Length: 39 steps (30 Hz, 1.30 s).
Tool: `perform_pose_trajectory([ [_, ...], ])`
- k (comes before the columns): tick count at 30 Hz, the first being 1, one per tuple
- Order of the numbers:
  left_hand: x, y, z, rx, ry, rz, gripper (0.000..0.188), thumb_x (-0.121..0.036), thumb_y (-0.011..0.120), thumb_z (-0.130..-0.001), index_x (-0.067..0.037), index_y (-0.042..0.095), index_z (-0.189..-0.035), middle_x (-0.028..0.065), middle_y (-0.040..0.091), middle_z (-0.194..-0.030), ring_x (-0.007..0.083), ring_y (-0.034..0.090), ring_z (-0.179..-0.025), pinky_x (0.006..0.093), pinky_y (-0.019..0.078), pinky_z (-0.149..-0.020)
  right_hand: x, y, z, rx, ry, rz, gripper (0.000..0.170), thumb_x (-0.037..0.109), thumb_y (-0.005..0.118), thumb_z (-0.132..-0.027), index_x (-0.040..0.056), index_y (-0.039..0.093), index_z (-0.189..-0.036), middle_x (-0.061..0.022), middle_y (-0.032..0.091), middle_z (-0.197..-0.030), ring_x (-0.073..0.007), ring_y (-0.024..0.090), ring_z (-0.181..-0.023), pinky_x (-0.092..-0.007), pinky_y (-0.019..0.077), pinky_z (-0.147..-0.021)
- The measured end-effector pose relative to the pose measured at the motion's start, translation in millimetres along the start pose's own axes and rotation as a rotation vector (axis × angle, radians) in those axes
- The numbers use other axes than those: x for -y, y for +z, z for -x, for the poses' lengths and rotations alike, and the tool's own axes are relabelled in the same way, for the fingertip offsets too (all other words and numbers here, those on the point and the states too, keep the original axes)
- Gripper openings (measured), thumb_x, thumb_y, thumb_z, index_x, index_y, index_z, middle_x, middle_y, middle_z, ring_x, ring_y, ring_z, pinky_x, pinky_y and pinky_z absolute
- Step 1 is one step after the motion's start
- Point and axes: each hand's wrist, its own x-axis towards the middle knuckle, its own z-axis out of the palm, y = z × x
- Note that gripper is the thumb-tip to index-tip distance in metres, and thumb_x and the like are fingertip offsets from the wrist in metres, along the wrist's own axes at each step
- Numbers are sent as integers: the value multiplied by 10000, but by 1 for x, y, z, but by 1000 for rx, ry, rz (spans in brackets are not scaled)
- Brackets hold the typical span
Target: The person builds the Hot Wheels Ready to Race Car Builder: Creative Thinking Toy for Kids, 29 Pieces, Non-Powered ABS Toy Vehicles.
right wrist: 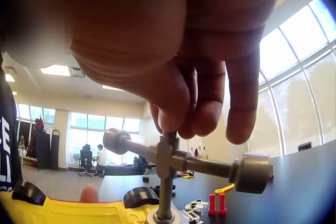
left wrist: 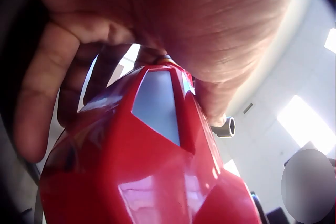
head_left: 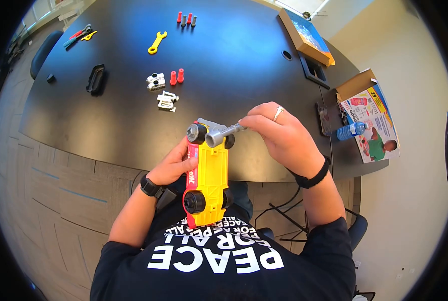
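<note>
A toy car [head_left: 213, 168], red above with a yellow underside, stands on end with its underside toward the head camera. My left hand [head_left: 171, 166] grips its red side, thumb lying along the edge. In the left wrist view the glossy red body [left wrist: 147, 176] fills the space below the palm. Thumb and fingers of my right hand [head_left: 286, 135] pinch one arm of a grey cross-shaped lug wrench [right wrist: 164, 162]. Its lower arm reaches down to the car's end between the black wheels [right wrist: 140, 198]; a wide socket [right wrist: 252, 173] points sideways.
On the dark table [head_left: 118, 125] lie chrome engine parts [head_left: 156, 81], red pegs [head_left: 177, 77], a yellow wrench [head_left: 157, 42], a black tray [head_left: 96, 79] and several hand tools [head_left: 81, 36]. At right stand a water bottle [head_left: 352, 131] and a printed box [head_left: 372, 125].
</note>
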Motion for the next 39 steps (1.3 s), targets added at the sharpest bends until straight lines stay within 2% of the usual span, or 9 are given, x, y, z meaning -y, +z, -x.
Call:
perform_pose_trajectory([
  [5, -3, 3, 0, -13, -17, -18, 866, -273, 694, -1106, -60, 180, -1769, 74, 478, -1667, 192, 476, -1525, 413, 400, -1263, 7, -4, 0, 165, 273, 150, 147, 55, 766, -951, 43, 665, -1058, -114, 699, -830, -341, 719, -841, -428, 561, -740],
  [7, -5, 5, -2, -20, -11, -70, 943, -439, 725, -1075, -59, 198, -1759, 94, 500, -1663, 211, 513, -1520, 410, 432, -1243, 11, -7, -2, 264, 416, 240, 172, 110, 792, -965, 50, 652, -1043, -115, 697, -782, -347, 722, -822, -430, 552, -718],
  [9, -5, 5, -2, -12, 1, -42, 899, -353, 712, -1089, -53, 195, -1760, 89, 497, -1657, 204, 504, -1515, 412, 424, -1248, 16, -7, -4, 118, 490, -54, 206, 151, 815, -975, 47, 658, -1059, -119, 681, -725, -347, 710, -770, -423, 541, -693],
  [22, -1, 0, 2, -23, -14, -51, 890, -353, 747, -1071, -38, 249, -1739, 89, 505, -1646, 204, 509, -1504, 416, 430, -1244, 7, -4, 5, -31, 289, -125, 119, 35, 801, -949, 47, 714, -1028, -116, 736, -873, -275, 696, -731, -364, 549, -679],
  [25, 3, -10, 7, 42, -122, 86, 1060, -535, 823, -973, -43, 268, -1730, 131, 503, -1676, 253, 519, -1533, 429, 421, -1265, -4, -11, 24, -293, 535, -396, 57, 4, 744, -1029, 8, 718, -1079, -57, 745, -877, -105, 698, -720, -281, 576, -620],
  [29, -5, -2, 9, 201, -121, 254, 1147, -544, 896, -886, -46, 291, -1724, 153, 496, -1686, 280, 524, -1538, 452, 419, -1272, -31, -3, 78, -541, 682, -679, 68, 45, 688, -1089, 6, 674, -1143, -89, 747, -915, -137, 712, -755, -298, 600, -636],
  [32, 3, -5, 27, 162, -155, 166, 1272, -357, 957, -821, -64, 154, -1764, 105, 373, -1751, 253, 379, -1619, 466, 293, -1333, -43, 26, 124, -752, 768, -944, 94, 117, 629, -1136, 31, 624, -1174, -132, 761, -966, -185, 739, -803, -328, 627, -660],
  [37, -50, 43, 23, 36, 2, 118, 1231, -246, 979, -796, -63, 220, -1748, 110, 449, -1685, 258, 439, -1569, 448, 331, -1306, -57, 72, 202, -1049, 855, -1286, 143, 223, 567, -1175, 80, 562, -1182, -180, 774, -1055, -249, 765, -899, -391, 654, -724],
  [39, -98, 53, -10, 118, 139, -290, 1181, -263, 998, -766, -58, 310, -1704, 121, 522, -1598, 273, 518, -1487, 449, 398, -1252, -55, 80, 218, -1079, 862, -1350, 128, 217, 572, -1170, 90, 559, -1176, -187, 775, -1091, -250, 765, -944, -411, 655, -768],
])
